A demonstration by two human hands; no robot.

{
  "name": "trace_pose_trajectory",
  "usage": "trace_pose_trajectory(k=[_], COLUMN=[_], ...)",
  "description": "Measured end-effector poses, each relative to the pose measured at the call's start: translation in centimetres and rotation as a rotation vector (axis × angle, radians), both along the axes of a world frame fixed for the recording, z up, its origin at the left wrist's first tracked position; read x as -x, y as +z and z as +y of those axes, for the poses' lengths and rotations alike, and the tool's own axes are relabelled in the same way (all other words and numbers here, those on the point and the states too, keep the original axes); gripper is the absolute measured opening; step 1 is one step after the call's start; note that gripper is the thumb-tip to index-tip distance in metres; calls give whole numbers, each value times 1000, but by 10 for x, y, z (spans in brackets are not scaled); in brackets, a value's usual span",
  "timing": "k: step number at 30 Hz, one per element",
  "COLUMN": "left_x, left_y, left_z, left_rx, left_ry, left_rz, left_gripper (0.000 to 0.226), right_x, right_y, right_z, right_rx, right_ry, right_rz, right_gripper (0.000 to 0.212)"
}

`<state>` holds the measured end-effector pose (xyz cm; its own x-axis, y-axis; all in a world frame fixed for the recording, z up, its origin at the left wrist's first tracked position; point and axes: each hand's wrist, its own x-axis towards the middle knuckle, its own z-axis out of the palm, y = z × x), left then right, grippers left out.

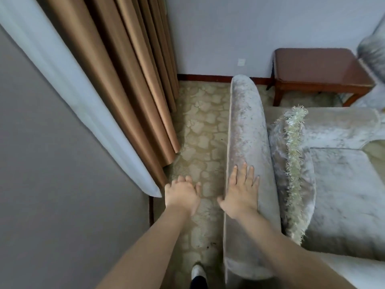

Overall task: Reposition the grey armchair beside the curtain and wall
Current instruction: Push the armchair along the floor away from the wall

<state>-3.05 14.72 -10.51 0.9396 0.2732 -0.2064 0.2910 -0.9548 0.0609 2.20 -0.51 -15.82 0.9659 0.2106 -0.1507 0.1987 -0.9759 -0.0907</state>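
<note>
The grey velvet armchair (341,184) fills the right half of the view, its left armrest (245,126) running away from me toward the far wall (229,34). My right hand (239,195) rests flat on top of that armrest, fingers straight and spread. My left hand (182,195) hovers over the carpet gap to the left of the armrest, fingers loosely bent, holding nothing. The tan curtain (129,80) with a white sheer layer (52,65) hangs on the left. A fringed cushion (291,170) leans inside the chair against the armrest.
A strip of patterned carpet (202,132) lies between armrest and curtain. A brown wooden side table (320,67) stands against the far wall, with another grey chair (373,55) beyond it. A grey wall (52,195) is at my left. My foot (198,272) is on the carpet.
</note>
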Motion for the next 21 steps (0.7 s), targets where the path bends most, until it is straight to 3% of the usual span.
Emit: trace_pose_trajectory(k=[4, 11, 17, 21], left_x=[-68, -149, -205, -260], left_y=[1, -6, -24, -28], left_z=[15, -15, -41, -35], left_rx=[-52, -100, -74, -65], left_ry=[-288, -719, -917, -1051], left_rz=[-59, 67, 110, 32], left_gripper=[45, 72, 63, 66], right_x=[1, 2, -25, -88], right_y=[-5, 0, -1, 13], right_z=[-4, -4, -2, 5], right_rx=[-11, -98, -283, -239], right_ry=[17, -49, -421, -573], right_rz=[-15, 10, 43, -6], right_gripper=[109, 98, 97, 93])
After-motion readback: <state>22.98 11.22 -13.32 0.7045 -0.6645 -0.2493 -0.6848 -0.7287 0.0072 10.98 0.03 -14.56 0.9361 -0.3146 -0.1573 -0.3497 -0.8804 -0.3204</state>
